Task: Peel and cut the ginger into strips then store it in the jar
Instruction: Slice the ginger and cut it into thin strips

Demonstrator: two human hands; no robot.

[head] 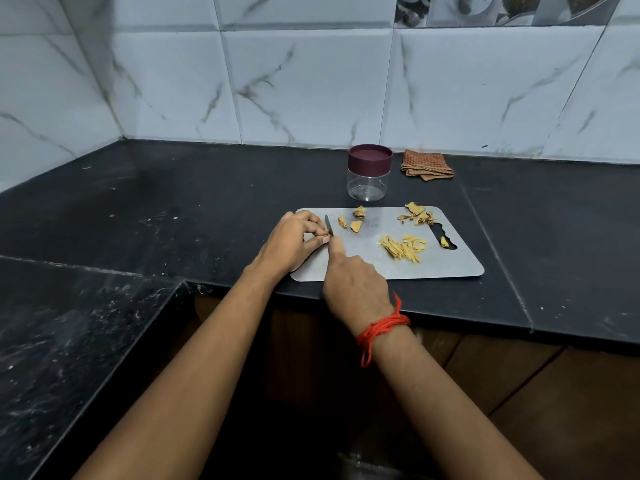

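Holding one knife [328, 225], the right hand [354, 283] sits beside three ginger chunks [356, 226].

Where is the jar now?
In the head view, the jar stands on the counter behind the cutting board, with the folded cloth to its right.

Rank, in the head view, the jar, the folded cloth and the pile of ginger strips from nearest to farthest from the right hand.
1. Ginger strips, on the board, right of the right hand.
2. Jar, behind the board.
3. Folded cloth, at the back, right of the jar.
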